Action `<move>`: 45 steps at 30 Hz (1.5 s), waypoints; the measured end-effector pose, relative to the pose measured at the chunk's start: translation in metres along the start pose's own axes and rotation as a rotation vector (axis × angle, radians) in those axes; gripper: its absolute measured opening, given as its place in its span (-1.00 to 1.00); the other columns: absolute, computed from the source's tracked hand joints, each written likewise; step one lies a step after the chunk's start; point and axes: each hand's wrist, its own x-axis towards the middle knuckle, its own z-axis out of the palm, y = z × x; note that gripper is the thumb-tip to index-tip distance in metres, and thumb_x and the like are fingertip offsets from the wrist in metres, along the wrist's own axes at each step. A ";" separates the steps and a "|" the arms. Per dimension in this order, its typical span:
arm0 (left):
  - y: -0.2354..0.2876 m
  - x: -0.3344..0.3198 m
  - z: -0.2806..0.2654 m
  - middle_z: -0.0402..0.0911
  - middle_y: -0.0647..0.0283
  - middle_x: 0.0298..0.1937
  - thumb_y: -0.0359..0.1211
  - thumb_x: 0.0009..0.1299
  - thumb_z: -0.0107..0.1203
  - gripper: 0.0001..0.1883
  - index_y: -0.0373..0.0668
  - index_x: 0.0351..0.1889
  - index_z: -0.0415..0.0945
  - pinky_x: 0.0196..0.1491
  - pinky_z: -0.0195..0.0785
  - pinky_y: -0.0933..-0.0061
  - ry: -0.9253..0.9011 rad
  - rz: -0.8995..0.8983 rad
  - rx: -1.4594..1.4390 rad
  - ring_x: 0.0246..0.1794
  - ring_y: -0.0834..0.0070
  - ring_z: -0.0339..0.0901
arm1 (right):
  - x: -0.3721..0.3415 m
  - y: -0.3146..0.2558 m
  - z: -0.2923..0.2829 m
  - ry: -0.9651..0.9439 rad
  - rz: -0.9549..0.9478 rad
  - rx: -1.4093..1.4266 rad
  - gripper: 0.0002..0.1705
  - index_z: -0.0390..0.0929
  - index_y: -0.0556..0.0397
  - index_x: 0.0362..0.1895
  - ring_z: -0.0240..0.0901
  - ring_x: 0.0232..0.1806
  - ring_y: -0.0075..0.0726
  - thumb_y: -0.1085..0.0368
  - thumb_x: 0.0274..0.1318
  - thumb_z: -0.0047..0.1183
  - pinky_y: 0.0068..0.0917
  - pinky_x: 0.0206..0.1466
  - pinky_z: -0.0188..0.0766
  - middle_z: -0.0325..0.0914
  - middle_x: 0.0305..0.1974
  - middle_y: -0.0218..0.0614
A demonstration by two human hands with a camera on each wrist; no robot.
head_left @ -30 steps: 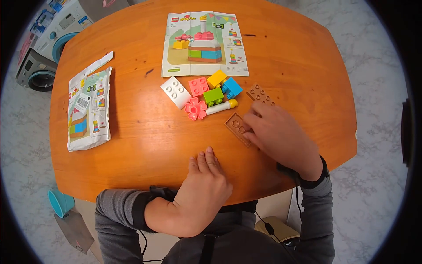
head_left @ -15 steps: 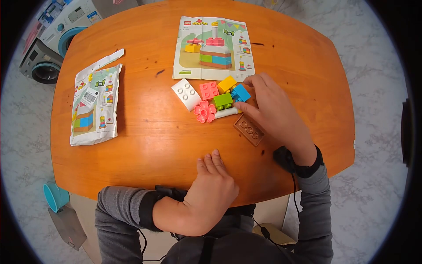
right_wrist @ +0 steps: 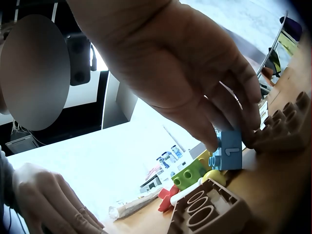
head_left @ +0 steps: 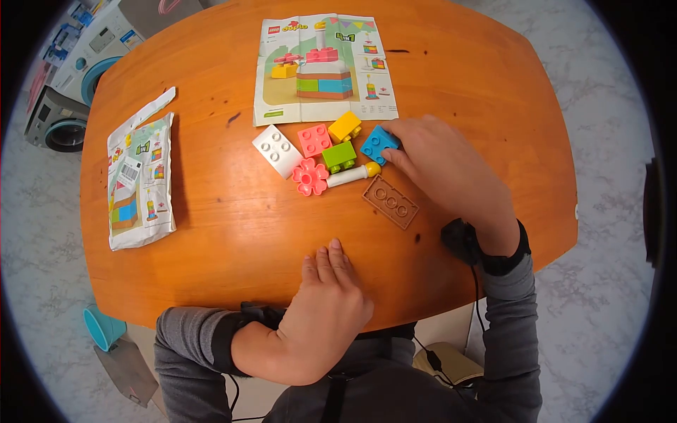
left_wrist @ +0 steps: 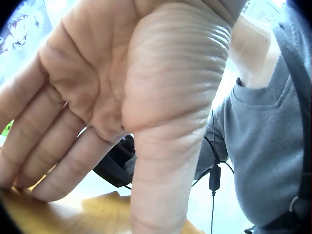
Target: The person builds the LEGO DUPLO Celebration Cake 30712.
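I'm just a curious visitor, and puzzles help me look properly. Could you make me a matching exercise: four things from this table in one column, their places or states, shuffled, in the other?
Things
1. Blue brick
2. Packet
3. Brown plate nearest the candle
4. Left hand

Places and states
A. Lying hollow side up
B. Fingertips on the table, gripping nothing
C. Between the thumb and fingers of the right hand
D. Near the table's left edge

Right pairs: 1-C, 2-D, 3-A, 4-B

five bricks [head_left: 314,141], two brown plates [head_left: 391,202], one flower [head_left: 310,177], one candle [head_left: 348,176], one leaflet [head_left: 326,70], one packet [head_left: 140,185]
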 end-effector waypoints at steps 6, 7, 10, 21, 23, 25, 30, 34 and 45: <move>-0.002 0.000 -0.001 0.52 -0.28 0.08 -0.45 0.21 0.04 -0.62 -0.51 -0.03 0.49 0.04 0.51 0.19 -0.013 0.020 0.004 0.05 0.08 0.58 | -0.006 0.001 0.002 0.098 -0.076 -0.147 -0.92 0.45 0.20 -0.32 0.35 -0.28 -0.01 0.44 0.06 0.00 -0.23 -0.26 0.37 0.45 -0.35 -0.09; -0.002 0.000 0.000 0.52 -0.28 0.08 -0.45 0.21 0.04 -0.61 -0.52 -0.03 0.48 0.04 0.51 0.19 -0.011 0.017 0.003 0.05 0.08 0.58 | -0.008 -0.004 -0.001 0.148 -0.074 -0.167 -0.91 0.45 0.19 -0.31 0.35 -0.27 -0.03 0.44 0.06 0.00 -0.25 -0.27 0.38 0.44 -0.35 -0.12; -0.001 0.000 0.000 0.51 -0.29 0.08 -0.45 0.20 0.04 -0.61 -0.52 -0.03 0.48 0.04 0.51 0.19 -0.007 0.012 0.005 0.05 0.08 0.58 | -0.023 -0.032 -0.021 0.059 0.020 -0.160 -0.72 0.47 0.13 -0.15 0.36 -0.14 -0.03 0.25 0.09 0.14 -0.25 -0.08 0.34 0.43 -0.24 -0.19; -0.002 0.000 -0.001 0.52 -0.27 0.08 -0.44 0.20 0.04 -0.60 -0.51 -0.03 0.49 0.03 0.49 0.16 -0.012 0.018 -0.012 0.04 0.09 0.58 | -0.040 -0.057 -0.011 -0.334 -0.119 -0.369 -0.69 0.47 0.16 -0.25 0.44 -0.29 -0.38 0.39 -0.16 0.19 -0.57 -0.32 0.40 0.44 -0.33 -0.25; -0.002 0.001 -0.001 0.52 -0.26 0.09 -0.44 0.21 0.04 -0.61 -0.50 -0.03 0.49 0.03 0.49 0.16 -0.010 0.011 -0.011 0.04 0.10 0.58 | -0.040 -0.058 -0.009 -0.328 -0.150 -0.376 -0.69 0.47 0.17 -0.25 0.44 -0.30 -0.37 0.38 -0.16 0.19 -0.57 -0.31 0.40 0.44 -0.33 -0.26; -0.002 0.001 0.000 0.52 -0.26 0.09 -0.44 0.21 0.04 -0.62 -0.49 -0.03 0.50 0.03 0.49 0.16 -0.013 0.011 -0.004 0.04 0.11 0.58 | -0.040 -0.060 -0.003 -0.264 -0.133 -0.402 -0.72 0.48 0.14 -0.27 0.44 -0.29 -0.37 0.36 -0.14 0.17 -0.56 -0.29 0.39 0.43 -0.35 -0.29; -0.005 0.001 -0.002 0.53 -0.23 0.10 -0.45 0.21 0.05 -0.63 -0.48 -0.03 0.50 0.04 0.47 0.16 -0.036 0.010 -0.002 0.04 0.14 0.58 | -0.040 -0.057 0.010 -0.210 -0.178 -0.424 -0.76 0.48 0.10 -0.30 0.41 -0.29 -0.37 0.35 -0.13 0.16 -0.55 -0.27 0.35 0.40 -0.37 -0.33; -0.005 0.001 -0.002 0.53 -0.22 0.10 -0.45 0.20 0.06 -0.63 -0.47 -0.03 0.50 0.05 0.47 0.15 -0.056 0.008 -0.014 0.04 0.16 0.58 | -0.039 -0.060 0.016 -0.224 -0.131 -0.516 -0.77 0.48 0.07 -0.30 0.38 -0.30 -0.37 0.34 -0.13 0.17 -0.57 -0.27 0.35 0.37 -0.34 -0.31; -0.004 -0.002 -0.001 0.52 -0.27 0.06 -0.42 0.23 0.06 -0.74 -0.34 -0.15 0.40 0.05 0.46 0.07 -0.004 -0.010 -0.071 0.08 0.05 0.55 | -0.045 -0.066 -0.004 -0.285 -0.183 -0.176 -0.71 0.36 0.10 -0.29 0.47 -0.30 -0.31 0.40 -0.14 0.18 -0.54 -0.45 0.48 0.35 -0.31 -0.22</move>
